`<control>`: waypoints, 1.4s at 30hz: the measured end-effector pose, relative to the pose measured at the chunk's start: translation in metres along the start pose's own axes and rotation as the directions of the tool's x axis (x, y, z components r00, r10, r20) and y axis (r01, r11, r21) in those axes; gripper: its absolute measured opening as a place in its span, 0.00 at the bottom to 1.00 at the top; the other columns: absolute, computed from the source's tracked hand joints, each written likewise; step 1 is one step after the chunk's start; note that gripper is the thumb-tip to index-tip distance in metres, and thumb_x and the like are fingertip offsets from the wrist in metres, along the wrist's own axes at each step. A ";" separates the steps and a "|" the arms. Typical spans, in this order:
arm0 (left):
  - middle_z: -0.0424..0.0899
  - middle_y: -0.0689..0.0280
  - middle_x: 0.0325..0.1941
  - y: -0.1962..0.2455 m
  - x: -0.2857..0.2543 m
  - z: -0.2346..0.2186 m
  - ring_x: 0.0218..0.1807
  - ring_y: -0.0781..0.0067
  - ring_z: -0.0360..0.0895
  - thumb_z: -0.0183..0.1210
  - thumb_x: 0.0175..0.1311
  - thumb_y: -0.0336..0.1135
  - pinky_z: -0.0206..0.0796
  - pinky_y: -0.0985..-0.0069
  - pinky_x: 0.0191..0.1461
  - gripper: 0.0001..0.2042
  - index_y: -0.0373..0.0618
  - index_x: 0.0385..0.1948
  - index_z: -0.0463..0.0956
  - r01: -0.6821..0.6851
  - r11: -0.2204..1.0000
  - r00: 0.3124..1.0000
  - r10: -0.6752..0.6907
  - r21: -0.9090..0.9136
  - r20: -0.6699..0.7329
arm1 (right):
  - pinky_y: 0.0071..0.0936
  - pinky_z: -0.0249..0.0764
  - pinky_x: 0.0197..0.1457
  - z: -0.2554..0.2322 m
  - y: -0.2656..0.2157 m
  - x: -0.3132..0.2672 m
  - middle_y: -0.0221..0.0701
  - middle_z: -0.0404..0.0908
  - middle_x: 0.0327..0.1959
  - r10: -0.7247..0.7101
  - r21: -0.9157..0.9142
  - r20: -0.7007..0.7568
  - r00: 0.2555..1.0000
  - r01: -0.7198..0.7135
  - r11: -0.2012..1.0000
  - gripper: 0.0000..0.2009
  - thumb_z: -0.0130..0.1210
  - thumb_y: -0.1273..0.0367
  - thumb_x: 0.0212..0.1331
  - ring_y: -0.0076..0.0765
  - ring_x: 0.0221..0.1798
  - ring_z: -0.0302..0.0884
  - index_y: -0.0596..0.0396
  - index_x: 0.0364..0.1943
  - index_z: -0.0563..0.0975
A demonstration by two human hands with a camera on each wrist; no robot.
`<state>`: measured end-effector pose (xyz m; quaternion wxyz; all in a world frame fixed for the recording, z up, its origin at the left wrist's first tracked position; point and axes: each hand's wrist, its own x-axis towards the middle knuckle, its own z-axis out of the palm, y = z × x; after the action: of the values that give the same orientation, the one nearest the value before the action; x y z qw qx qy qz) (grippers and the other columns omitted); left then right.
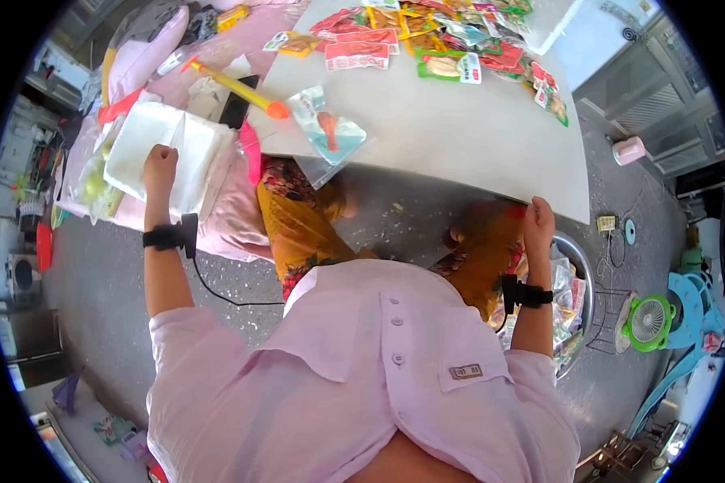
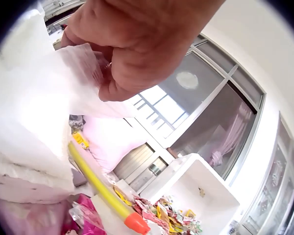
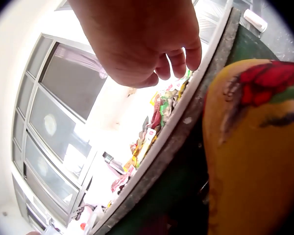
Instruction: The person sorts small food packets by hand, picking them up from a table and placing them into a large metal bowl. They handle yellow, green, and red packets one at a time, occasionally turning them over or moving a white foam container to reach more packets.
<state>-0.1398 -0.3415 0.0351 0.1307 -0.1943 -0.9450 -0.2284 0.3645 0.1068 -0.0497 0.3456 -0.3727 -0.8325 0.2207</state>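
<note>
On the left, the left hand (image 1: 160, 171) pinches thin clear plastic film over a stack of white sheets (image 1: 141, 149). The left wrist view shows the translucent film (image 2: 81, 63) between the thumb and fingers of the left hand (image 2: 137, 44). At the table's right front edge is the right hand (image 1: 539, 221), its fingers bent loosely and holding nothing; the right wrist view shows this hand (image 3: 147, 44) close to the table edge (image 3: 186, 112). A blue-and-white packet (image 1: 328, 129) with a reddish item lies on the table between the hands.
Many coloured packets (image 1: 443, 32) are piled at the table's far side, beside a white foam box (image 2: 201, 191). A yellow tube with orange ends (image 1: 238, 87), a dark phone (image 1: 238, 103) and a pink item (image 1: 254, 153) lie near the stack. A metal basin (image 1: 586, 282) stands at the right.
</note>
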 end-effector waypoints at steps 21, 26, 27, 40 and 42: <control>0.64 0.67 0.15 0.321 -0.123 0.140 0.20 0.80 0.60 0.56 0.46 0.34 0.55 0.78 0.23 0.11 0.40 0.17 0.63 0.139 0.703 0.800 0.336 -0.698 0.498 | 0.21 0.67 0.34 0.136 -0.148 0.069 0.29 0.70 0.28 0.109 0.582 0.654 0.748 -0.591 0.559 0.13 0.46 0.66 0.52 0.27 0.34 0.70 0.60 0.37 0.67; 0.65 0.70 0.16 0.308 -0.116 0.171 0.20 0.82 0.60 0.54 0.49 0.35 0.55 0.80 0.23 0.09 0.40 0.20 0.65 0.156 0.576 0.858 0.324 -0.802 0.399 | 0.26 0.67 0.33 0.140 -0.127 0.080 0.32 0.72 0.25 0.129 0.433 0.519 0.845 -0.390 0.813 0.08 0.43 0.68 0.51 0.32 0.30 0.71 0.58 0.31 0.70; 0.65 0.71 0.16 0.308 -0.115 0.171 0.21 0.83 0.60 0.54 0.49 0.35 0.55 0.81 0.23 0.09 0.40 0.20 0.65 0.190 0.546 0.870 0.293 -0.816 0.398 | 0.27 0.67 0.33 0.141 -0.121 0.084 0.34 0.72 0.26 0.037 0.305 0.408 0.912 -0.175 0.936 0.08 0.43 0.68 0.50 0.34 0.30 0.71 0.58 0.31 0.70; 0.70 0.59 0.22 0.316 -0.122 0.194 0.27 0.56 0.69 0.50 0.45 0.30 0.60 0.64 0.29 0.05 0.43 0.24 0.68 -0.498 0.696 0.805 0.592 -0.517 0.022 | 0.36 0.66 0.40 0.148 -0.063 0.223 0.46 0.72 0.30 -0.087 0.032 0.151 0.985 0.083 0.996 0.12 0.49 0.66 0.41 0.48 0.37 0.70 0.60 0.28 0.70; 0.70 0.59 0.22 0.315 -0.122 0.194 0.27 0.55 0.68 0.50 0.44 0.30 0.60 0.63 0.29 0.04 0.44 0.23 0.68 -0.510 0.680 0.801 0.599 -0.527 -0.001 | 0.36 0.66 0.40 0.159 -0.052 0.242 0.47 0.73 0.30 0.015 -0.038 0.083 0.996 -0.012 0.999 0.14 0.50 0.66 0.39 0.48 0.38 0.70 0.62 0.29 0.69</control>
<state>0.0729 -0.0275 -0.0530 0.0565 -0.5181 -0.7550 -0.3979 0.1048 0.2440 -0.0232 0.3021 -0.3752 -0.8475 0.2229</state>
